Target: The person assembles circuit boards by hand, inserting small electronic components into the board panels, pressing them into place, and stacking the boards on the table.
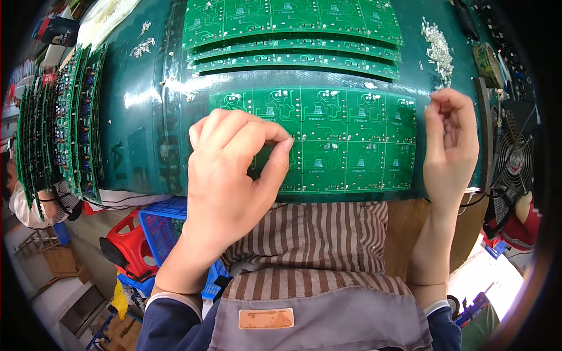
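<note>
Near the table (pixel 133 131) bearing boards (pixel 336 140) sits a crate (pixel 157 231).

Left hand (pixel 234 167) over a green circuit panel (pixel 348 152), right hand (pixel 451 131) near small pale parts (pixel 438 54), stacked panels (pixel 293 26) on the far side, upright boards (pixel 63 126) at the worktop's (pixel 137 126) left.

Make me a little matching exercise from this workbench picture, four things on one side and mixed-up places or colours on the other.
Things:
1. Left hand
2. Right hand
3. Pile of small parts
4. Stool

Places or colours:
A. Red
B. Just off the right end of the nearest circuit board
C. On the green tabletop, beyond the right hand
D. Over the left part of that board

Pairs: 1-D, 2-B, 3-C, 4-A
</note>
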Demonstrator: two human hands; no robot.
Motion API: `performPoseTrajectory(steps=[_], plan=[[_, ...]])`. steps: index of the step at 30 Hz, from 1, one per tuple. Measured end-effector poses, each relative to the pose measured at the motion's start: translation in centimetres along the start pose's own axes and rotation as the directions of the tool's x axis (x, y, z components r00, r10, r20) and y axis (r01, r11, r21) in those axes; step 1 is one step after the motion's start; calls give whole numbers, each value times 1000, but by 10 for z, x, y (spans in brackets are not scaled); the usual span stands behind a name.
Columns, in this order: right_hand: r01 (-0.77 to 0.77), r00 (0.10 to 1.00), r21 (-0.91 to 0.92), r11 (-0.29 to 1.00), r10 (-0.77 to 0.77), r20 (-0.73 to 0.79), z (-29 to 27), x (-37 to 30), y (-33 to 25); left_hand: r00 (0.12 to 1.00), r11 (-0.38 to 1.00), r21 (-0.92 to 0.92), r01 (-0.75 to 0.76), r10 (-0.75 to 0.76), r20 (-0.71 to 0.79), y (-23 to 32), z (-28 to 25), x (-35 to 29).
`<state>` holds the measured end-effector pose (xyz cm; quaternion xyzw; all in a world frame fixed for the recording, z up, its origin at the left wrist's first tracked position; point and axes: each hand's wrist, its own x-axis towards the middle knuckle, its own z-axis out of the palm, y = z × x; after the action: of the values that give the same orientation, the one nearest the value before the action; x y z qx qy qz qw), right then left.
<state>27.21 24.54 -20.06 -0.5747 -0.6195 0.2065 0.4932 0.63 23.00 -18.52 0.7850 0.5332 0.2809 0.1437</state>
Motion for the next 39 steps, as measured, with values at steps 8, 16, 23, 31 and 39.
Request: performPoseTrajectory(steps=[8, 16, 23, 31, 39], plan=[[6, 991, 55, 998, -13, 133, -5, -32, -8, 1000, 996, 86, -3, 5, -18, 3, 1, -2], [-77, 982, 167, 983, 46, 184, 8, -39, -18, 1000, 992, 128, 18, -20, 15, 6, 0, -3], [37, 975, 52, 998, -47, 215, 15, -37, -14, 1000, 995, 93, 22, -24, 17, 3, 2, -5], [12, 973, 28, 1000, -18, 229, 12, -35, -14, 999, 996, 89, 30, -31, 11, 3, 4, -4], [27, 972, -15, 1000, -23, 234, 10, -34, -12, 1000, 978, 209, -18, 15, 15, 13, 3, 1]])
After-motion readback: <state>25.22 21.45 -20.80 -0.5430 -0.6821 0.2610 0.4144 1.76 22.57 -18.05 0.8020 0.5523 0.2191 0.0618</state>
